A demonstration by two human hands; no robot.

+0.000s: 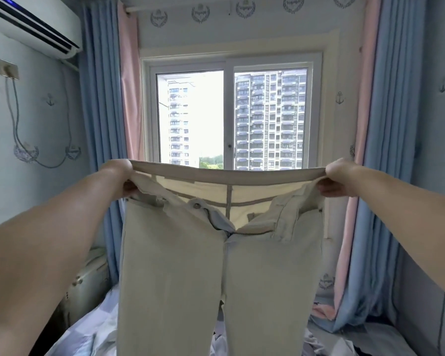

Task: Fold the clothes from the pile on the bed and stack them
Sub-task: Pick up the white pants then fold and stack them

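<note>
- I am looking forward along two bare arms that hold a pair of pale beige trousers [190,265] up in the air, in front of a window [229,119].
- The left hand [125,179] grips the left end of the waistband [229,173], with its fingers curled round the cloth.
- The right hand [335,181] grips the right end in the same way.
- The two hands are well apart, and the waistband is stretched taut between them.
- The trousers hang upright with their front towards me. The fly is open, a round button [196,205] sits on the left flap just under the band, and a lighter lining shows inside.
- Both legs hang straight down, side by side, and run off the bottom edge of the view, so I cannot tell where the hems end.
- Below and behind the trousers lies the bed [87,330], under a pale blue and white sheet.
- Crumpled clothes [319,343] lie on the bed at lower right, partly hidden by the trouser legs.
- Through the window I see tall apartment blocks and some green treetops.
- Blue and pink curtains [98,98] hang on both sides of the window.
- A white air conditioner [33,24] is mounted high on the left wall, above a wall socket [8,69] with a cable looping down.
</note>
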